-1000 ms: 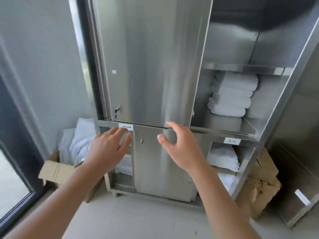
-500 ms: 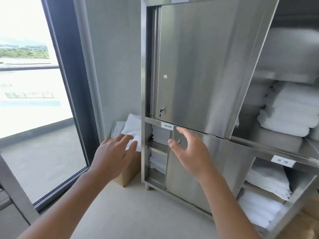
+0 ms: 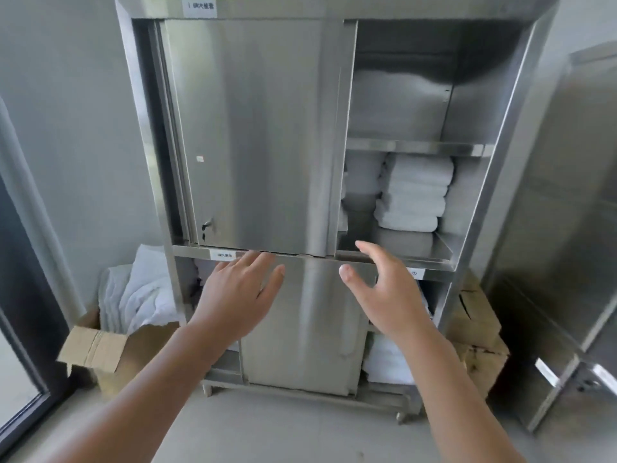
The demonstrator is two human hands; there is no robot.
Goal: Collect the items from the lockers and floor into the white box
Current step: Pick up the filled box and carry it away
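Both hands up in front of the steel locker (image 3: pixel 260 128). Left hand (image 3: pixel 238 295) is flat, fingers (image 3: pixel 253 265) straight and slightly spread, holding nothing. Right hand (image 3: pixel 387 295) is spread wide, thumb out, also holding nothing. Neither touches anything that I can make out.

Folded white towels (image 3: pixel 414 192) are stacked on the open shelf at one o'clock from my right hand. More towels (image 3: pixel 384 362) sit low in the cabinet at six o'clock, partly behind the lower door. A loose heap of towels (image 3: pixel 140 295) fills a cardboard box (image 3: pixel 96 349) on the floor at eight o'clock from my left hand. No white box in view.

Handling, my guess: soft, light, not fragile or slippery, but a stack will sag and slide apart if pinched at one edge. Best hold: one palm under the bottom fold, the other flat on top, lifting the pile whole.
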